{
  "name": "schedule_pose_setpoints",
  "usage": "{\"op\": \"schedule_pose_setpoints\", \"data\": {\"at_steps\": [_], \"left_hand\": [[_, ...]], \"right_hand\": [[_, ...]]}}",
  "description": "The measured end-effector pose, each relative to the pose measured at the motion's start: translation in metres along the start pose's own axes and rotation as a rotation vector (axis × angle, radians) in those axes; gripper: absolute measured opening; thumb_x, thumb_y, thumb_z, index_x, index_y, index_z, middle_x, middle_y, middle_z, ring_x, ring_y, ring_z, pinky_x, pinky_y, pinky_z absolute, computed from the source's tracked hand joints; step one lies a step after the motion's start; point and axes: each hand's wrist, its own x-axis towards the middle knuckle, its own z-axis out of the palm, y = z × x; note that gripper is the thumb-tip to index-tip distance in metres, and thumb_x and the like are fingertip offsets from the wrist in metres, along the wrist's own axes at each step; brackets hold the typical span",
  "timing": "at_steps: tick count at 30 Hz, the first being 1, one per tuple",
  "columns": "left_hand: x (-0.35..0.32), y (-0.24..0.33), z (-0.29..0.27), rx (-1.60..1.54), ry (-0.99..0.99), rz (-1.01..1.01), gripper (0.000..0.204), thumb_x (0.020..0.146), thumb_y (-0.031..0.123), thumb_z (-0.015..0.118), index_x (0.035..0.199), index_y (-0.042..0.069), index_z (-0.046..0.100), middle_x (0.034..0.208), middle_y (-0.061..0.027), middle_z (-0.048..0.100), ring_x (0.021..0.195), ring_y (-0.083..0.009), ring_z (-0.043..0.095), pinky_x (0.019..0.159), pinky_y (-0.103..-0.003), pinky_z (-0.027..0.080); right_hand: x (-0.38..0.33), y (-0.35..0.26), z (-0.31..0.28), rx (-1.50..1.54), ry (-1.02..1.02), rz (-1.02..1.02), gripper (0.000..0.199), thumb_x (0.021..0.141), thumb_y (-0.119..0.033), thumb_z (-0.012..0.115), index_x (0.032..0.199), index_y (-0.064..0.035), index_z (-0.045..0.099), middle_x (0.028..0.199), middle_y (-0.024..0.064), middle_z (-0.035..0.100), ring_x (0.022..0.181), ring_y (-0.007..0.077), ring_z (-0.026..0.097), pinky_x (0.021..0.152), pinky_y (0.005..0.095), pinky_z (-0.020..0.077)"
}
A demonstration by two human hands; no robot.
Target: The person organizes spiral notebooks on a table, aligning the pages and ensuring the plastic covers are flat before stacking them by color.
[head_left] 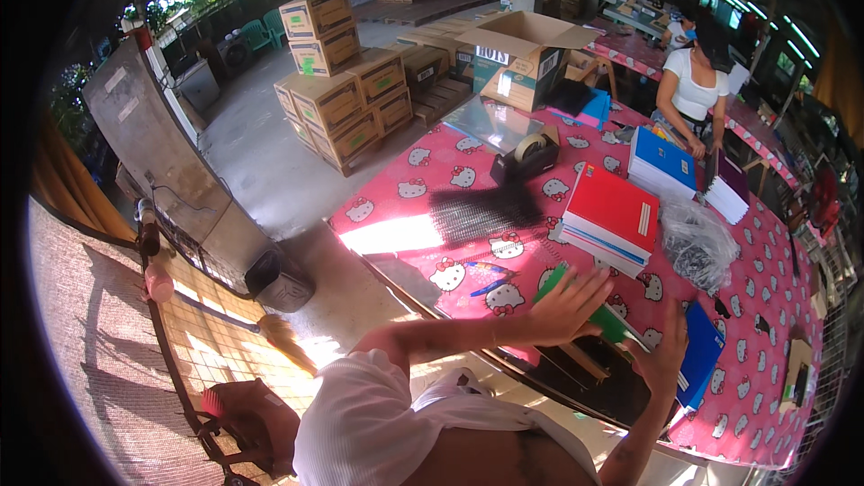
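I've got L hand (pixel 569 306) spread flat on the green folder (pixel 605 315) at table (pixel 765 396) edge, R hand (pixel 664 355) open on blue folder (pixel 700 355), so I'd keep palms flat, press evenly, no sliding.

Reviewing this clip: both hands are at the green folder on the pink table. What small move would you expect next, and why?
Probably closing the left hand onto the green folder to steady it. The fingers are spread flat over its upper end, not gripping, and the right hand sits open at its lower end beside a blue folder, so neither hand seems to hold it firmly.
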Motion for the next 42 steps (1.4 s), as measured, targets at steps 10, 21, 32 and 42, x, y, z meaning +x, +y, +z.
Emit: {"op": "schedule_pose_setpoints", "data": {"at_steps": [10, 21, 32, 42], "left_hand": [[0.058, -0.041, -0.03, 0.056, -0.299, 0.148, 0.025, 0.093, 0.039, 0.063, 0.097, 0.014, 0.063, 0.085, 0.0012, 0.062, 0.084, -0.0163, 0.063, 0.113, -0.051, 0.03], [0.008, -0.006, 0.028, 0.068, -0.133, 0.026, 0.089, 0.09, 0.061, 0.056, 0.15, -0.003, 0.035, 0.157, -0.0254, 0.033, 0.147, -0.0424, 0.027, 0.118, -0.059, 0.021], [0.071, -0.02, 0.019, 0.218, -0.213, 0.1, 0.09, 0.092, 0.066, 0.05, 0.149, -0.003, 0.038, 0.156, -0.0222, 0.035, 0.148, -0.0402, 0.028, 0.118, -0.062, 0.014], [0.077, 0.007, 0.035, 0.14, -0.183, 0.162, 0.079, 0.099, 0.057, 0.043, 0.149, -0.004, 0.037, 0.155, -0.0279, 0.035, 0.149, -0.0415, 0.024, 0.119, -0.062, 0.013]], "right_hand": [[-0.082, 0.093, 0.069, 0.918, -0.065, 0.589, 0.018, 0.086, -0.006, 0.076, 0.102, 0.0017, 0.071, 0.086, -0.0001, 0.066, 0.079, 0.0084, 0.057, 0.071, 0.0246, 0.0457], [-0.075, 0.083, 0.071, 0.947, 0.026, 0.647, 0.013, 0.086, -0.006, 0.076, 0.097, 0.0005, 0.073, 0.087, 0.0019, 0.07, 0.079, 0.0092, 0.063, 0.072, 0.0258, 0.0503], [-0.069, 0.079, 0.071, 0.994, -0.075, 0.679, 0.025, 0.086, -0.004, 0.075, 0.11, 0.0021, 0.069, 0.093, 0.0033, 0.071, 0.084, 0.0086, 0.063, 0.073, 0.0262, 0.0524], [-0.078, 0.079, 0.071, 1.066, -0.099, 0.641, 0.034, 0.088, -0.004, 0.073, 0.121, 0.0017, 0.066, 0.1, 0.0063, 0.072, 0.09, 0.0104, 0.064, 0.079, 0.0275, 0.0539]]}}
